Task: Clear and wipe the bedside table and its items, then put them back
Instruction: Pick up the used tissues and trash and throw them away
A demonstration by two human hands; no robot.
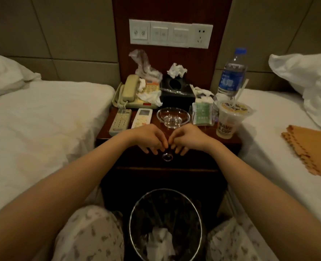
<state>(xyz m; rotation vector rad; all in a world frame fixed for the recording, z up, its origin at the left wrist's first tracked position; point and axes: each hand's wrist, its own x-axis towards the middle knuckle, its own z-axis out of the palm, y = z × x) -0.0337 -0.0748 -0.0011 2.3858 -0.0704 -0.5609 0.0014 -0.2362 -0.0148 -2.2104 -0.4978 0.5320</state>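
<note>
Dark wood bench (207,131) stands between two beds with white sheets, the left bed (43,119) and the right bed (278,166), each with a white pillow at its head. Behind it, a wood panel carries a white switch plate (170,33), and padded wall panels run to either side.

The bench top is crowded. A beige phone (129,91) sits at the back left with a crumpled tissue (150,97) lying on it and a clear plastic bag (142,63) behind it. Beside the phone is a black tissue box (176,91). Two remotes (120,119) lie side by side in front of the phone, and a glass ashtray (173,116) sits near the middle. A green packet (202,113) stands to its right. A water bottle (232,74) and a drink cup (229,119) with a straw stand at the right edge.

The left hand (146,137) and right hand (188,137) meet at the bench's front edge, above the drawer knob (167,157). Their fingers are bent with the tips together. Nothing shows in them, and whether they pinch something small I cannot tell.

An orange cloth (310,147) lies on the right bed. A wire bin (165,189) holding white tissue stands on the floor before the bench.
</note>
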